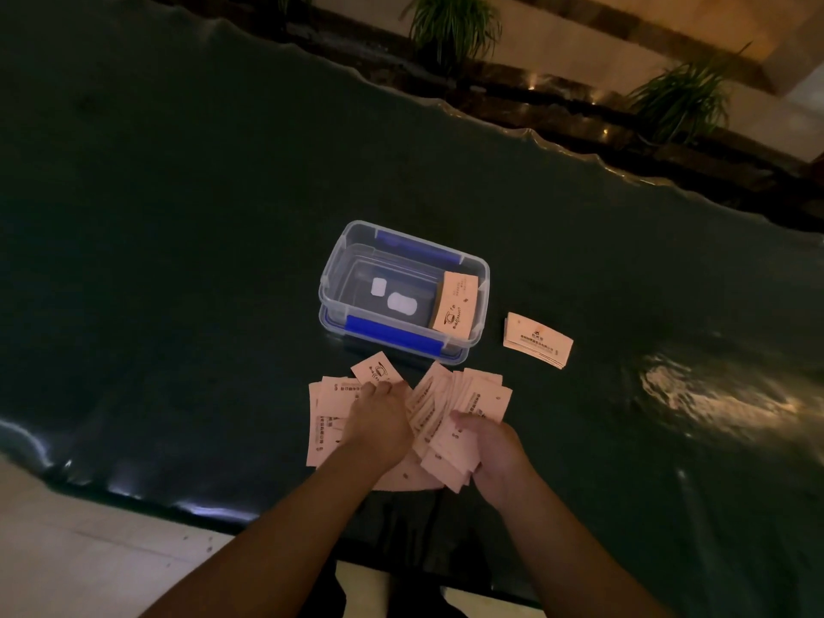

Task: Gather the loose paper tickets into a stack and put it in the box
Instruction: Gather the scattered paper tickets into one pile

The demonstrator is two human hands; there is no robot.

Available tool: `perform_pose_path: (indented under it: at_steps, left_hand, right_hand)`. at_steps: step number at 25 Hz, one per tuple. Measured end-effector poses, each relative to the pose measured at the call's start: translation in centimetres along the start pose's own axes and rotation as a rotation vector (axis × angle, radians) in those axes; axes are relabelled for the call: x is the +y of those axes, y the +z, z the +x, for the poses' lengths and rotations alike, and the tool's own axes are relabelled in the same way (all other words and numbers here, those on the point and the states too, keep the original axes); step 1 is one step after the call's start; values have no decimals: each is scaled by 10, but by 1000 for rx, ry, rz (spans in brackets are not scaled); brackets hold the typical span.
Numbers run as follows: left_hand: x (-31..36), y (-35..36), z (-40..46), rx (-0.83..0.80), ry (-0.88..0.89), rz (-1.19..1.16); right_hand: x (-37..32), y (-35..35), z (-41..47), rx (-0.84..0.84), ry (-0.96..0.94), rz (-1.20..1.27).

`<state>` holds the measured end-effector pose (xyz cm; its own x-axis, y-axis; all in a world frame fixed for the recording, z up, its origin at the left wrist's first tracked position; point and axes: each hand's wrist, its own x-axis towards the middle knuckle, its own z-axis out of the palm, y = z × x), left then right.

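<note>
Both hands on loose tickets (463, 408) at table (178, 260) near edge: left hand (379, 421) pinches one, right hand (490, 448) grips a fanned bunch. Box (403, 292) just beyond holds one stack (455, 305); another stack (537, 340) lies right of it.

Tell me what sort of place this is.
Probably a hotel or restaurant lobby: a long dark table, potted plants along a stone ledge, and warm, dim lighting.
</note>
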<state>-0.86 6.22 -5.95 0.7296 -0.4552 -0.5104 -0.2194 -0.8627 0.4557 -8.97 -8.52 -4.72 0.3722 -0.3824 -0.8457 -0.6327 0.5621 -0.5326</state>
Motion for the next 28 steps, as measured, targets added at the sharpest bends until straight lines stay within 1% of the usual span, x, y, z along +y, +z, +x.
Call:
perform_pose_path:
  at_steps: [3,8,12,15,16,18,19,21,23,25,28]
  left_hand:
    - [5,9,-4,-54,32,17]
    - [3,13,-9,-45,26,-206]
    - [-1,9,-10,-85,43,-279]
    - [-11,1,-9,-143,114,-283]
    - [-15,-3,-10,-145,148,-252]
    - [-26,-13,-14,-119,192,-118]
    - [-32,-17,-17,-128,201,-16]
    - [-41,-21,-26,-201,231,235]
    - [-45,-16,-35,-231,271,399]
    - [-45,-7,-39,-204,281,435]
    - [-45,-2,-35,-194,222,362]
  right_hand:
    - [-8,10,-2,8,-37,-5]
    - [-19,23,0,2,-53,-143]
    - [-21,27,3,-11,-42,-274]
    - [-15,25,5,-61,-74,-322]
    - [-14,22,5,-66,-91,-323]
    - [-14,15,6,-68,-101,-295]
    - [-13,10,6,-58,-99,-276]
    - [-12,-1,5,-5,-85,-243]
    - [-12,-13,2,31,-78,-165]
    - [-11,-26,-2,29,-62,-59]
    - [-8,-41,-6,34,-44,16]
